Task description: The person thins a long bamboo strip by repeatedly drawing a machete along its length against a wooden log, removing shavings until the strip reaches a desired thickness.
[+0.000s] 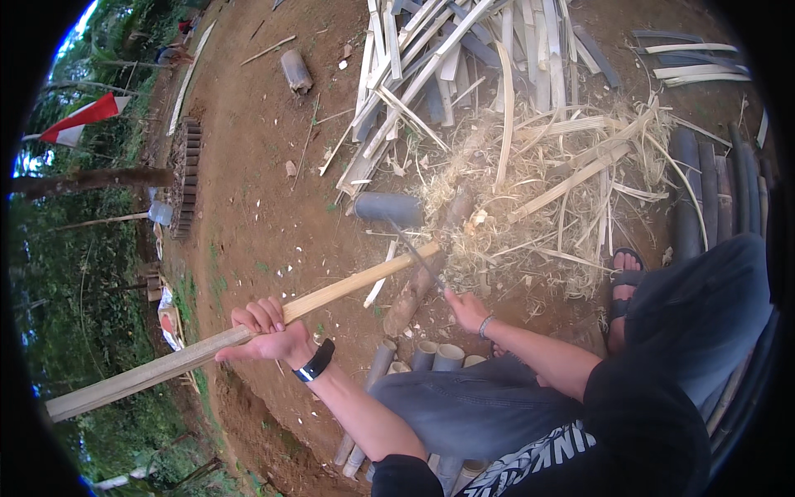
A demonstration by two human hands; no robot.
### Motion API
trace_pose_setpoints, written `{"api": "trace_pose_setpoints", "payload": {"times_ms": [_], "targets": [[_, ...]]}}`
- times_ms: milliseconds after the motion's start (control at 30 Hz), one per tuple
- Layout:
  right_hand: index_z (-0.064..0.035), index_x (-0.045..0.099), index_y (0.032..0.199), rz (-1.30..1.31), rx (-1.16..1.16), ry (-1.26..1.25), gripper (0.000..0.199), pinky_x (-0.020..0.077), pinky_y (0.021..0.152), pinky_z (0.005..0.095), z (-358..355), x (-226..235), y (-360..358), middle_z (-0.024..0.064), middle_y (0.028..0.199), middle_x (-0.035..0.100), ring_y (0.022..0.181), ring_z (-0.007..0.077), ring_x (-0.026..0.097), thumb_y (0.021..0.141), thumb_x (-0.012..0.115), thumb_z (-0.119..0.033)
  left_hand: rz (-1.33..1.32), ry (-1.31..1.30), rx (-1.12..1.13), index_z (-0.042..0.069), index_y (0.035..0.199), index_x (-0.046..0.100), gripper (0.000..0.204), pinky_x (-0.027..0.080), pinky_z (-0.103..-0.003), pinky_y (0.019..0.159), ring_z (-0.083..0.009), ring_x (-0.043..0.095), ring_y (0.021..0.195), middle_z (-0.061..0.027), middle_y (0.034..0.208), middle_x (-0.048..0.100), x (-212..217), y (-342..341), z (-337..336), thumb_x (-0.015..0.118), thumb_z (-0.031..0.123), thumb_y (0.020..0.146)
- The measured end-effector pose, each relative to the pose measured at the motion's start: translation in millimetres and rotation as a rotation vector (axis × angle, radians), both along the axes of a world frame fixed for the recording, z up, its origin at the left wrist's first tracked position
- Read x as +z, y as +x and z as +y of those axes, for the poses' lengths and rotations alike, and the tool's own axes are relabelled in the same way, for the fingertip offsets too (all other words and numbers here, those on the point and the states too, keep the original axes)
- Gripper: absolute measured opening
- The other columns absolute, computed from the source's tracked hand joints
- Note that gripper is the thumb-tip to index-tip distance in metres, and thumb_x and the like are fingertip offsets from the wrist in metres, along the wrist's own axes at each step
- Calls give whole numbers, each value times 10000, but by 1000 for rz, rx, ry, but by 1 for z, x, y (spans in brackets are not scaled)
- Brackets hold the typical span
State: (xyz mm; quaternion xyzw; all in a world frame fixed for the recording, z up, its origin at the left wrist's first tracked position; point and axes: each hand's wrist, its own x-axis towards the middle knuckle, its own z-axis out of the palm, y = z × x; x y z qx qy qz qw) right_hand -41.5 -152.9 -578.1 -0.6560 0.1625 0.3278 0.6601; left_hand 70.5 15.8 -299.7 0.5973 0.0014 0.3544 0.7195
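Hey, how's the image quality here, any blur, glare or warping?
Head view: soft daylight, no hard shadows; fisheye bends the slat and blacks the corners; the blade by the right hand is smeared; sky upper left blows out.

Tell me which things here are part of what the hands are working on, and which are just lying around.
In use:
- left hand gripping the long bamboo slat
- right hand holding the blade at the slat's far end
- log under the slat's end

Lying about:
- pile of split strips
- shavings heap
- grey bamboo section
- short tube pieces
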Motion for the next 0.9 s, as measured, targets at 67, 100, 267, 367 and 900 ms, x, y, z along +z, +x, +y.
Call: {"api": "trace_pose_setpoints", "payload": {"times_ms": [67, 100, 267, 367, 900], "targets": [[-25, 433, 457, 143, -39, 19, 769, 373, 479, 428, -2, -8, 2, 79, 418, 410, 433, 201, 464, 906, 340, -643, -21, -13, -54, 168, 581, 211, 683, 146, -209, 356, -65, 185, 346, 44, 426, 204, 1, 0, 2, 250, 813, 800], [-27, 437, 458, 140, -21, 62, 766, 370, 475, 427, 5, 11, 5, 73, 420, 413, 429, 198, 457, 907, 341, -640, -37, -9, -66, 168, 580, 210, 683, 148, -208, 356, -65, 188, 346, 43, 425, 204, 4, -2, 8, 248, 814, 800], [-4, 424, 457, -198, 6, 182, 792, 351, 451, 426, 33, 52, 2, 82, 415, 395, 407, 206, 413, 894, 350, -660, 3, 13, 4, 172, 577, 208, 684, 144, -206, 355, -60, 188, 340, 45, 420, 207, 0, -3, -5, 251, 818, 795], [-8, 452, 470, -128, 9, 31, 764, 368, 461, 409, 21, 9, 2, 77, 424, 421, 412, 201, 434, 906, 361, -629, 2, 2, 9, 172, 577, 208, 685, 140, -203, 357, -59, 187, 339, 47, 419, 205, 2, 1, -6, 252, 819, 795], [7, 477, 467, 34, -59, -90, 800, 411, 481, 431, 11, -26, -2, 98, 409, 454, 401, 222, 469, 881, 376, -671, -19, -4, -58, 172, 575, 213, 689, 138, -209, 355, -61, 181, 330, 45, 415, 217, 1, 3, -5, 260, 825, 787]]}}
